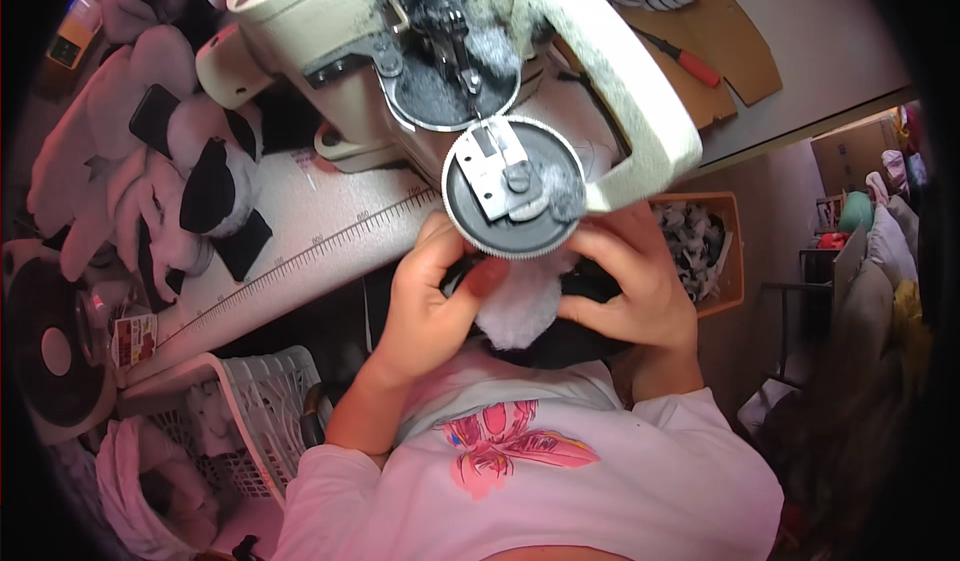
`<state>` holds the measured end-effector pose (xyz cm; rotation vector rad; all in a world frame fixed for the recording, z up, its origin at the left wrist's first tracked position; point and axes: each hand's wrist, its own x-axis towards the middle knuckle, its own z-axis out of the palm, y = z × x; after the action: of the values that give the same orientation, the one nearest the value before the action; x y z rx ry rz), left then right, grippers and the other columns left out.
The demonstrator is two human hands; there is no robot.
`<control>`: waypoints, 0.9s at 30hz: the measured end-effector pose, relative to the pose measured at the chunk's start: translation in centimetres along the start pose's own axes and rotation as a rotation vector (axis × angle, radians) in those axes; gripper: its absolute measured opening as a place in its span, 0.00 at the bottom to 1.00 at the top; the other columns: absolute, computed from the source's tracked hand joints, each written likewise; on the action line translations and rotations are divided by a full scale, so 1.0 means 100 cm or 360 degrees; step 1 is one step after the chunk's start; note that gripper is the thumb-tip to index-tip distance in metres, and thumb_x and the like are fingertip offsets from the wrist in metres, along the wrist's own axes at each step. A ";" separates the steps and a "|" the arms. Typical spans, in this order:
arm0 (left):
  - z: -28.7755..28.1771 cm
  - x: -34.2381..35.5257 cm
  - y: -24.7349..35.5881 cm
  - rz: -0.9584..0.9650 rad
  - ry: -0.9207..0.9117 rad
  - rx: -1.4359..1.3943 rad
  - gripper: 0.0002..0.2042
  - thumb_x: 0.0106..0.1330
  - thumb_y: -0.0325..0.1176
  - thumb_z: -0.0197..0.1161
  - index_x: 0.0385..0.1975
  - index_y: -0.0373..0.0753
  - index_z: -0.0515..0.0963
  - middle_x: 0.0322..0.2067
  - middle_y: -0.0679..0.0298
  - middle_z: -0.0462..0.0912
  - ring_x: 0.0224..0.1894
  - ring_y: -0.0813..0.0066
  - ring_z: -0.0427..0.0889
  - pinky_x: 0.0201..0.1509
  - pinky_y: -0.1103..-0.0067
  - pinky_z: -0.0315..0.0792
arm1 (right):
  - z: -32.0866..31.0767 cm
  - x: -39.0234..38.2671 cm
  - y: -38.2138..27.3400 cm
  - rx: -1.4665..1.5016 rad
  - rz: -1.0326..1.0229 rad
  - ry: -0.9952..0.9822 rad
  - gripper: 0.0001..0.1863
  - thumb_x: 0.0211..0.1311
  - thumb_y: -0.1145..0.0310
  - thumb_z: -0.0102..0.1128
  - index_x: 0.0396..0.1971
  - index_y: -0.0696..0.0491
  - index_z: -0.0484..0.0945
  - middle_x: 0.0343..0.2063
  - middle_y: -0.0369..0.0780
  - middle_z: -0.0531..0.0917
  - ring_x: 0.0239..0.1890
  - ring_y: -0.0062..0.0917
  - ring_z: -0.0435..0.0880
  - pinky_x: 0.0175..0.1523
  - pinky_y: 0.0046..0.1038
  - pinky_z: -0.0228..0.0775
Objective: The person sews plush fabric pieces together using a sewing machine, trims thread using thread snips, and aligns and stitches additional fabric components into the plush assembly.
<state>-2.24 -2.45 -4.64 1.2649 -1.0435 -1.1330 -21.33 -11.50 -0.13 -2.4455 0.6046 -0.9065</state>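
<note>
A piece of white plush [518, 306] hangs just below the toothed round disc of a cream-coloured fur sewing machine [645, 101]. My left hand [428, 296] is closed on its left side, the thumb pressed onto the pile. On the other side my right hand [632, 286] grips it with bent fingers. The fingertips of both hands are partly hidden behind the disc [470, 216]. Dark material [575, 326] shows between the plush and my right hand; whether it belongs to the same piece I cannot tell. Grey lint clings to the disc and around the needle.
White and black plush pieces [215, 191] are heaped on the table left of the machine, beside a printed ruler [330, 231]. A white plastic basket [265, 381] stands below. At right are an orange bin [735, 261] of scraps and a red-handled tool [697, 66] on cardboard.
</note>
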 end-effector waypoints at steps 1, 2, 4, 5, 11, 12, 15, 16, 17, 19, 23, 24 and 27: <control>0.000 0.001 0.006 0.0008 -0.0084 -0.0113 0.09 0.61 0.28 0.63 0.37 0.31 0.77 0.37 0.60 0.74 0.43 0.71 0.73 0.51 0.77 0.66 | 0.002 -0.003 0.000 0.0002 0.0016 -0.0002 0.27 0.34 0.71 0.72 0.43 0.50 0.83 0.36 0.33 0.81 0.38 0.31 0.74 0.45 0.31 0.67; 0.000 -0.001 0.005 0.0004 -0.0091 -0.0129 0.08 0.61 0.28 0.62 0.37 0.30 0.77 0.37 0.60 0.74 0.43 0.71 0.73 0.51 0.77 0.66 | 0.006 -0.006 0.000 -0.0059 -0.0012 0.0020 0.26 0.34 0.71 0.71 0.42 0.49 0.83 0.35 0.33 0.81 0.37 0.31 0.73 0.44 0.31 0.66; -0.003 -0.004 0.004 -0.0015 -0.0097 -0.0112 0.08 0.62 0.27 0.61 0.37 0.30 0.77 0.38 0.59 0.74 0.43 0.71 0.73 0.52 0.77 0.66 | 0.015 -0.008 0.000 -0.0128 -0.0116 0.0098 0.20 0.35 0.72 0.68 0.36 0.51 0.83 0.32 0.34 0.80 0.34 0.32 0.71 0.43 0.32 0.64; -0.006 -0.006 0.006 -0.0036 -0.0096 -0.0080 0.08 0.62 0.27 0.61 0.36 0.30 0.77 0.38 0.59 0.75 0.43 0.71 0.72 0.52 0.76 0.66 | 0.017 -0.008 -0.002 -0.0125 -0.0111 0.0100 0.20 0.35 0.72 0.68 0.36 0.51 0.83 0.32 0.34 0.80 0.34 0.32 0.71 0.43 0.32 0.64; -0.006 -0.002 0.012 0.1002 0.0067 0.0650 0.29 0.51 0.47 0.72 0.41 0.28 0.73 0.37 0.57 0.74 0.43 0.67 0.71 0.49 0.72 0.66 | 0.041 -0.011 -0.011 0.0183 -0.0040 0.0277 0.10 0.45 0.72 0.69 0.23 0.58 0.75 0.26 0.42 0.77 0.35 0.39 0.72 0.43 0.36 0.62; -0.004 -0.005 0.015 0.0856 0.0099 0.0678 0.30 0.48 0.47 0.75 0.41 0.28 0.73 0.36 0.57 0.74 0.42 0.68 0.72 0.47 0.73 0.67 | 0.038 -0.010 -0.015 0.0288 0.0030 0.0100 0.10 0.48 0.71 0.69 0.24 0.59 0.76 0.25 0.43 0.78 0.36 0.38 0.73 0.43 0.36 0.64; 0.004 -0.020 0.027 0.0129 0.0246 -0.0105 0.06 0.65 0.27 0.64 0.36 0.32 0.77 0.32 0.67 0.80 0.33 0.85 0.75 0.37 0.84 0.71 | 0.045 -0.013 -0.016 0.0561 0.0216 0.0062 0.11 0.48 0.70 0.70 0.25 0.60 0.77 0.25 0.42 0.78 0.36 0.36 0.74 0.42 0.34 0.66; 0.007 -0.021 0.026 0.0111 0.0262 -0.0251 0.07 0.66 0.28 0.62 0.38 0.32 0.77 0.33 0.68 0.80 0.34 0.85 0.76 0.38 0.84 0.71 | 0.039 -0.014 -0.016 0.0511 0.0207 0.0015 0.11 0.49 0.70 0.71 0.28 0.60 0.79 0.26 0.42 0.79 0.38 0.35 0.75 0.43 0.33 0.68; 0.008 -0.022 0.025 0.0093 0.0278 -0.0397 0.07 0.68 0.29 0.61 0.40 0.32 0.77 0.34 0.69 0.80 0.35 0.86 0.76 0.39 0.84 0.72 | 0.034 -0.014 -0.015 0.0486 0.0171 -0.0026 0.10 0.49 0.72 0.69 0.30 0.60 0.80 0.28 0.42 0.80 0.39 0.35 0.76 0.44 0.32 0.69; 0.003 -0.023 0.024 0.0002 0.0214 -0.0502 0.09 0.68 0.30 0.60 0.43 0.31 0.77 0.35 0.69 0.81 0.36 0.86 0.76 0.40 0.84 0.72 | 0.027 -0.017 -0.015 0.0504 0.0190 -0.0013 0.09 0.50 0.73 0.68 0.31 0.59 0.81 0.29 0.42 0.80 0.39 0.33 0.78 0.45 0.31 0.70; 0.000 -0.022 0.023 -0.0070 0.0024 -0.0553 0.12 0.70 0.32 0.58 0.47 0.31 0.76 0.37 0.68 0.80 0.39 0.83 0.77 0.44 0.83 0.71 | 0.027 -0.016 -0.005 0.0636 0.0286 0.0058 0.08 0.49 0.75 0.67 0.31 0.58 0.81 0.30 0.41 0.81 0.38 0.31 0.79 0.45 0.30 0.70; -0.002 -0.022 0.018 -0.0008 -0.0017 -0.0308 0.11 0.69 0.29 0.57 0.47 0.31 0.75 0.37 0.67 0.80 0.39 0.83 0.76 0.44 0.83 0.71 | 0.028 -0.014 -0.005 0.0672 0.0309 0.0128 0.07 0.49 0.75 0.67 0.30 0.57 0.81 0.30 0.40 0.81 0.38 0.31 0.79 0.44 0.29 0.70; -0.007 -0.021 0.011 0.0233 -0.0351 0.0358 0.18 0.58 0.20 0.52 0.50 0.30 0.71 0.34 0.63 0.77 0.38 0.78 0.75 0.45 0.79 0.70 | 0.032 -0.005 -0.008 0.0592 0.0276 0.0205 0.09 0.44 0.76 0.68 0.29 0.56 0.82 0.31 0.39 0.81 0.38 0.32 0.79 0.45 0.31 0.70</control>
<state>-1.85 -0.29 -3.48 1.2330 -1.4384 -1.0817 -19.31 -9.71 -2.09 -1.9857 0.6191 -1.0091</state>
